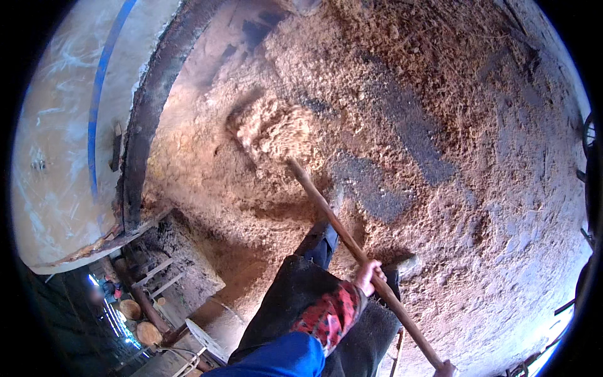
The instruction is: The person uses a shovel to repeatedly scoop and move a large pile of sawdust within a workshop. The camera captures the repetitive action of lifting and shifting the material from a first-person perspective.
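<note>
A long wooden-handled shovel (333, 218) slants from the lower right up to the middle of the view. My left hand (369, 276), below a red patterned cuff and a blue sleeve, is closed around the middle of its shaft. At the lower edge, my right hand (446, 369) grips the handle near its end; only part of that hand shows. A blurred heap of sawdust (276, 129) lies at the far end of the handle and hides the blade. Loose brown sawdust (251, 182) surrounds it.
Dark bare patches of ground (370, 188) show through the sawdust. A pale curved panel (69, 138) with a blue stripe stands at the left. Cut logs (148, 333) and a wooden frame lie lower left. My dark-trousered legs stand beneath the handle.
</note>
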`<state>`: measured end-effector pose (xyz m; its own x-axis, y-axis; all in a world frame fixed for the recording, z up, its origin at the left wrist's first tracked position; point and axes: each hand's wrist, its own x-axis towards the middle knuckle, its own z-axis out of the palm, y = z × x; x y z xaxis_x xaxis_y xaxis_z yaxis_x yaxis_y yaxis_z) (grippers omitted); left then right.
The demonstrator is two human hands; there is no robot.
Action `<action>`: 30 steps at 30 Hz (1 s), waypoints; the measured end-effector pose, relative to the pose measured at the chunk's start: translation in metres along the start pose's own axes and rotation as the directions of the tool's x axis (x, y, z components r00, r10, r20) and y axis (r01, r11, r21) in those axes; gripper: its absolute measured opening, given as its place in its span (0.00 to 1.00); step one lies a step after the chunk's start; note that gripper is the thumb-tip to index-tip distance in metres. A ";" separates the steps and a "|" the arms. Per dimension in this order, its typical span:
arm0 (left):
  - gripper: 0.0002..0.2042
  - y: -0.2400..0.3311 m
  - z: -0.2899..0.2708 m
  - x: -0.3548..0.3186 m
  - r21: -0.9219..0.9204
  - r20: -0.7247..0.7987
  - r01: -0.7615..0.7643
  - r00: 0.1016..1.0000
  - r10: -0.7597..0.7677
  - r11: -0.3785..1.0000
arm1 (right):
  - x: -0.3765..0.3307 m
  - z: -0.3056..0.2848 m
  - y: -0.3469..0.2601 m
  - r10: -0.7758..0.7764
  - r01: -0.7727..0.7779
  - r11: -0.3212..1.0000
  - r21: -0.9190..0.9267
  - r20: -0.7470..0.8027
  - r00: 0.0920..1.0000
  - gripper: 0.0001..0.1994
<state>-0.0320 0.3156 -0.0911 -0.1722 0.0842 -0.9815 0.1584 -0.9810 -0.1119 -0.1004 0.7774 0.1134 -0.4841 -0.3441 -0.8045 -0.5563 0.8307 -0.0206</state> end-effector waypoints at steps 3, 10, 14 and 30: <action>0.07 0.097 0.003 0.001 0.105 0.004 -0.234 0.972 0.235 0.967 | 0.054 -0.036 -0.095 0.019 -0.039 0.970 0.239 0.085 0.996 0.04; 0.07 0.329 0.026 -0.035 0.316 -0.133 -0.435 0.860 0.493 0.843 | 0.163 -0.119 -0.308 -0.168 0.136 0.906 0.401 0.045 0.985 0.13; 0.07 0.394 0.047 -0.075 0.276 0.024 -0.554 0.821 0.571 0.785 | 0.182 -0.125 -0.378 -0.313 0.246 0.694 0.677 -0.024 0.950 0.12; 0.07 0.242 0.077 -0.132 0.330 0.119 -0.487 0.871 0.476 0.808 | 0.101 -0.062 -0.274 -0.069 0.039 0.792 0.609 0.025 0.997 0.13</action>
<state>-0.0462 0.0536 0.0236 -0.1904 -0.4147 -0.8898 -0.1091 -0.8918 0.4390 -0.0389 0.4884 0.0743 -0.4276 -0.3894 -0.8158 -0.0489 0.9111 -0.4093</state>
